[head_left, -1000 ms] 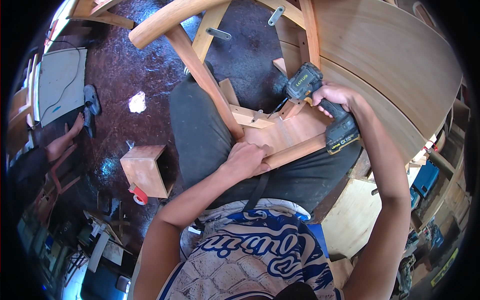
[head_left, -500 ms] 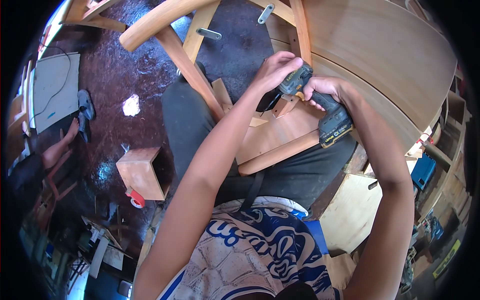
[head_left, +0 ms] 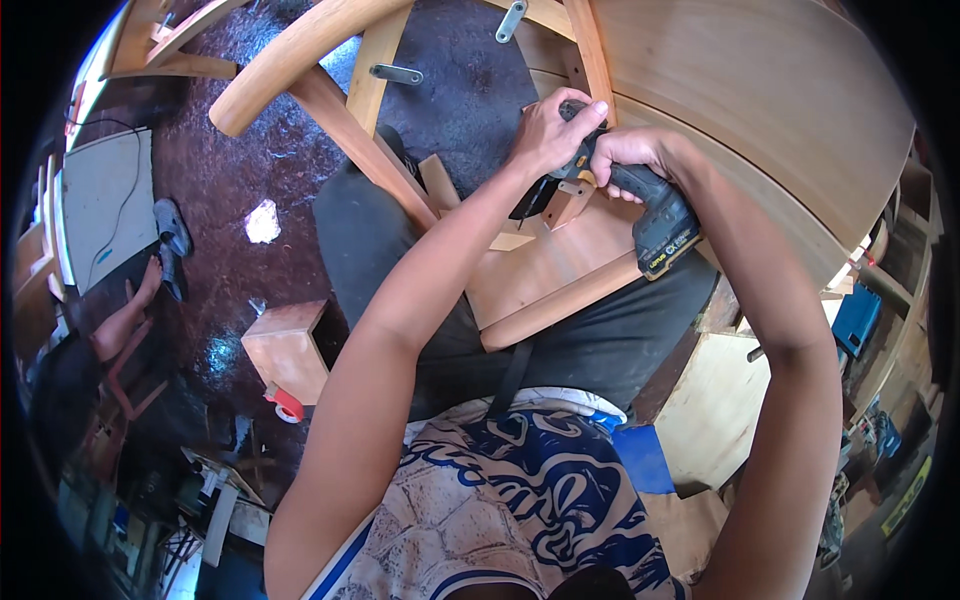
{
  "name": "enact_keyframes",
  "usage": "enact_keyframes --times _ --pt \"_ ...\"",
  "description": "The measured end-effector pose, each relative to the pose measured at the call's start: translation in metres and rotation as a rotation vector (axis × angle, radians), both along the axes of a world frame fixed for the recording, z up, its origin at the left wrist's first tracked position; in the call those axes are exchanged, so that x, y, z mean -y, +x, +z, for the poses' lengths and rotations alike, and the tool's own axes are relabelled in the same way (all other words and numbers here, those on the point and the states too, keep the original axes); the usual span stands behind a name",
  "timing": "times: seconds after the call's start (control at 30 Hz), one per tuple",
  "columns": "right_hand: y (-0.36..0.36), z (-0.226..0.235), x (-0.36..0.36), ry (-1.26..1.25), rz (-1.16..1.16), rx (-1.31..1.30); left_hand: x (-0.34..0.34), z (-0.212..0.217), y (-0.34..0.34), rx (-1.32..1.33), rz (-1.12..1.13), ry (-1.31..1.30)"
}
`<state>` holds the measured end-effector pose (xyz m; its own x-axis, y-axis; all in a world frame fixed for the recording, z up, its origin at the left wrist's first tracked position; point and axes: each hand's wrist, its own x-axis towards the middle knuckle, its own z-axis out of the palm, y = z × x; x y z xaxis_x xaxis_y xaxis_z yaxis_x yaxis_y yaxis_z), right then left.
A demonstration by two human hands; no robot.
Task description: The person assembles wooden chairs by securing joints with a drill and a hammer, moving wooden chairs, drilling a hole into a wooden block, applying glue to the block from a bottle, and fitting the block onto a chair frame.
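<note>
Yellow lettering shows on the dark battery end of your drill [head_left: 665, 235], a lighter mark sits close beside it, and blue script sprawls across your shirt [head_left: 470, 470], broken up by its folds. A yellow label [head_left: 906, 497] at the far right is too small and bent to make out.

You have the drill over the upper right part of the pale panel [head_left: 545, 268] in your lap, its battery down by the right end of the rail [head_left: 562, 304]. The bit end slants down and left, beside a small block [head_left: 567, 206]; whether the tip touches wood, you can't tell from here.

Your right arm comes up from the lower right, sharply bent at the elbow, and your right hand [head_left: 630, 160] wraps the top of the handle with its fingers curled together; you can't tell whether one presses the trigger. Your left forearm slants up across the panel. Your left hand [head_left: 553, 132] covers the drill's head, thumb laid along it toward the back, fingers arched over the far side, their tips partly hidden.
</note>
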<state>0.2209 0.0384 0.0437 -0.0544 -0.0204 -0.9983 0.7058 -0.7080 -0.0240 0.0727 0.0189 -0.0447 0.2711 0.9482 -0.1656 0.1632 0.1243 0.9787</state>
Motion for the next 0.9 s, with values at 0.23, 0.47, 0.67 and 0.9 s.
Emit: enact_keyframes --times 0.23,0.47,0.67,0.9 --pt "-0.005 -0.003 0.000 -0.025 0.031 0.045 0.005 0.005 -0.002 -0.010 0.032 -0.006" --pt "-0.007 -0.004 -0.002 -0.031 0.038 0.050 0.006 -0.001 0.000 -0.037 0.066 -0.030" --pt "-0.007 -0.006 -0.001 -0.018 0.050 0.041 0.006 -0.002 0.000 0.007 0.058 -0.077" --pt "-0.012 -0.001 -0.002 -0.040 0.045 0.078 0.006 -0.004 -0.001 -0.006 0.054 -0.085"
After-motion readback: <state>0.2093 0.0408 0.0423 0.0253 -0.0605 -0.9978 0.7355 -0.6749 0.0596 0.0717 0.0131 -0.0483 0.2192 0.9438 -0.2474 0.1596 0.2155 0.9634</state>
